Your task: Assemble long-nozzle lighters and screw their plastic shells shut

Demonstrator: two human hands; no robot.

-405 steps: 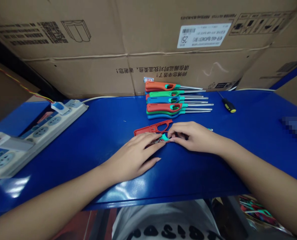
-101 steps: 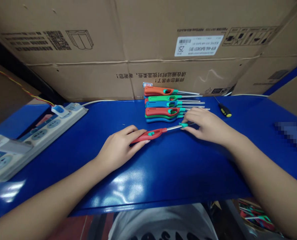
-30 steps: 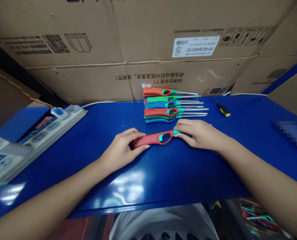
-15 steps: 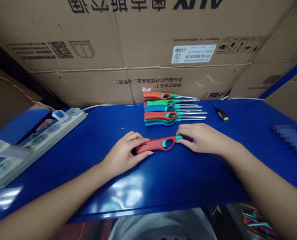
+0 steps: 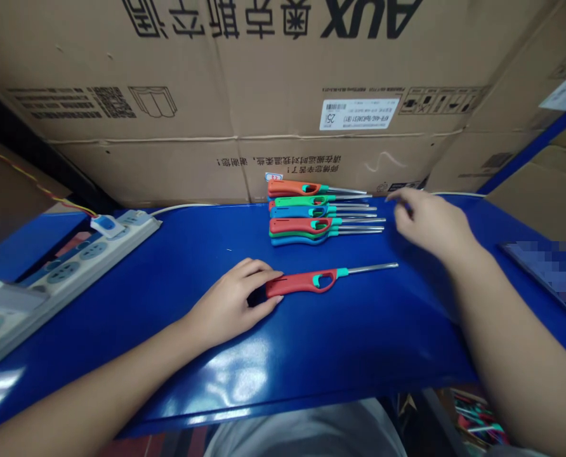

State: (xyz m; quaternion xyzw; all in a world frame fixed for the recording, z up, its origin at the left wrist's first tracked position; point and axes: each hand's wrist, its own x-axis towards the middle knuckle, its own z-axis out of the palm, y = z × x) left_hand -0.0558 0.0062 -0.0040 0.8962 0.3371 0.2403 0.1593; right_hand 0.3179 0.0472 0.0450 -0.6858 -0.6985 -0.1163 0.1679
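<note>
A red gas lighter with a turquoise trigger and a bare metal tube lies across the blue table. My left hand grips its rear end between thumb and fingers. Off the lighter, my right hand hovers at the back right with index finger and thumb apart. It covers the spot where the small black-and-yellow screwdriver lay, so the screwdriver is hidden. Behind the held lighter is a stack of several lighters in red, green, blue and orange, their metal tubes pointing right.
A white power strip with plugs runs along the left side. A large cardboard box stands behind the table. A dark, partly blurred flat object lies at right. Below the edge, a box holds more lighters.
My right hand has let go of the lighter's front end and moved up and right to the screwdriver's spot. The metal tube is now uncovered. My left hand keeps its hold.
</note>
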